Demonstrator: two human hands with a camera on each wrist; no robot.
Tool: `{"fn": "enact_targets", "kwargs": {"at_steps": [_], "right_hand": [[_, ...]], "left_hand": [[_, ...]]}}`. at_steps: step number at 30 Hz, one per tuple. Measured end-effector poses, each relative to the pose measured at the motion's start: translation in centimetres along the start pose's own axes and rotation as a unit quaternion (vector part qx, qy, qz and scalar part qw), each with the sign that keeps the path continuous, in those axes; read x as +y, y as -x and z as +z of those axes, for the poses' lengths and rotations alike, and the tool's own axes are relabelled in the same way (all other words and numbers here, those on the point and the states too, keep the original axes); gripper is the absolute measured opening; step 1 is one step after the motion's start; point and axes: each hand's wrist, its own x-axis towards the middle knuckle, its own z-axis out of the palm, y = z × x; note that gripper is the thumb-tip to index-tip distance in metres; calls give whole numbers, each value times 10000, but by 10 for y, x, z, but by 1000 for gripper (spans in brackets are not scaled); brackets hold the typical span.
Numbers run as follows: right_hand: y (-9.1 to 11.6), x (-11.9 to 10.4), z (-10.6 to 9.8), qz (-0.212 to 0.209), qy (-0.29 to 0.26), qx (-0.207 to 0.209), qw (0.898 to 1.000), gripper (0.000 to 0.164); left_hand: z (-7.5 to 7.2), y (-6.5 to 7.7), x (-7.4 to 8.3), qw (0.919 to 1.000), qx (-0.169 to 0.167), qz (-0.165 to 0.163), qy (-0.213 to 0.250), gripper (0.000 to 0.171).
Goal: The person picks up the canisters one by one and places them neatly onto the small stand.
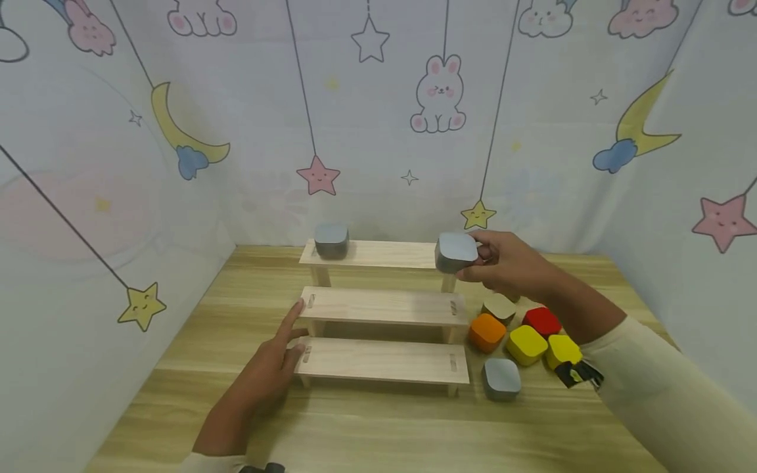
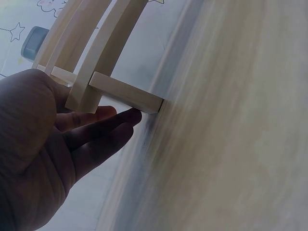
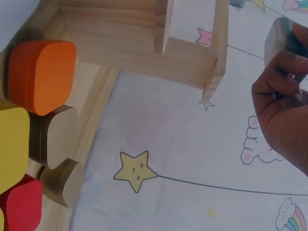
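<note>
A three-tier wooden step shelf (image 1: 378, 305) stands on the table. My right hand (image 1: 503, 263) pinches a grey rounded block (image 1: 457, 251) at the right end of the top tier, which it overlaps in the head view; the right wrist view also catches this block (image 3: 279, 41) between fingers and thumb. At the top tier's left end sits another grey block (image 1: 332, 241). My left hand (image 1: 269, 368) lies against the shelf's left side, index fingertip at the middle tier and thumb by the lowest. Its fingers (image 2: 101, 144) extend loosely beside a leg (image 2: 127, 91) in the left wrist view.
Right of the shelf are an orange block (image 1: 487, 333), two yellow blocks (image 1: 526, 345), a red block (image 1: 542, 320), plain wooden blocks (image 1: 499, 307) and a third grey block (image 1: 502, 379). White cloth walls (image 1: 378, 131) with cartoon prints surround the table (image 1: 378, 433).
</note>
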Motion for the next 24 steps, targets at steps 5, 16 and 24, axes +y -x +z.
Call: {"fn": "enact_targets", "kwargs": {"at_steps": [5, 16, 24], "right_hand": [[-18, -7, -1, -55, -332, -3, 9994, 68], [-60, -26, 6, -330, -827, -313, 9955, 56], [-80, -34, 15, -243, -880, -653, 9937, 61]], "left_hand": [[0, 1, 0, 9999, -83, -117, 38, 82], [-2, 1, 3, 9998, -112, -168, -13, 81], [-4, 1, 4, 9998, -166, -128, 35, 83]]}}
